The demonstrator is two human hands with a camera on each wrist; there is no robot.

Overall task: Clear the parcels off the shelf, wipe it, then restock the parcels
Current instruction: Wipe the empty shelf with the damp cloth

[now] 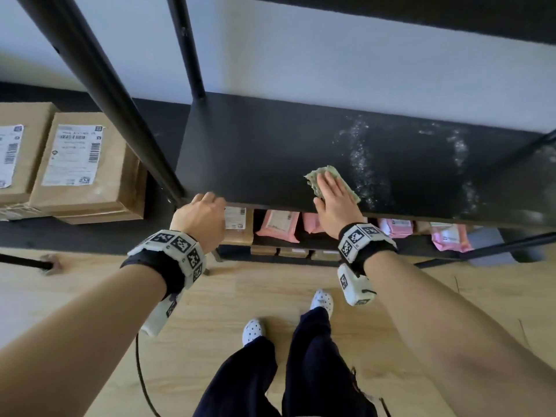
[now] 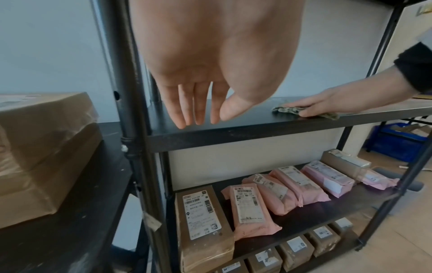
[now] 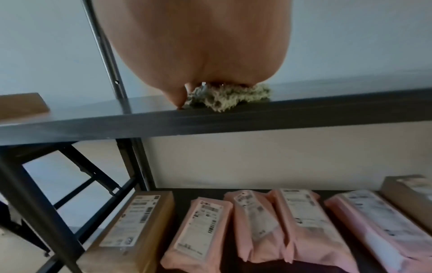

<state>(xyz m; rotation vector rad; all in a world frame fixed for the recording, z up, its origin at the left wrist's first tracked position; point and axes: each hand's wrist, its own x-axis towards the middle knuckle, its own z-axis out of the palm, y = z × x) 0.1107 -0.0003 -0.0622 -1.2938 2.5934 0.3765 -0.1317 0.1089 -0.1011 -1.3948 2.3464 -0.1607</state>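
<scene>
Two hands over the black shelf (image 1: pixel 255 152): right hand (image 1: pixel 334 203) flat, fingers straight, pressing the green cloth (image 1: pixel 334 176) near the front edge; left hand (image 2: pixel 210 77) relaxed, empty. Cardboard parcels (image 1: pixel 81 167) sit aside, left.

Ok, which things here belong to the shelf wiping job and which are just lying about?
Part of the job:
- cloth under the right hand
- dusty shelf
- brown boxes set aside on the left

Just lying about:
- pink parcels on the lower shelf
- blue crate
- left hand, holding nothing
</scene>
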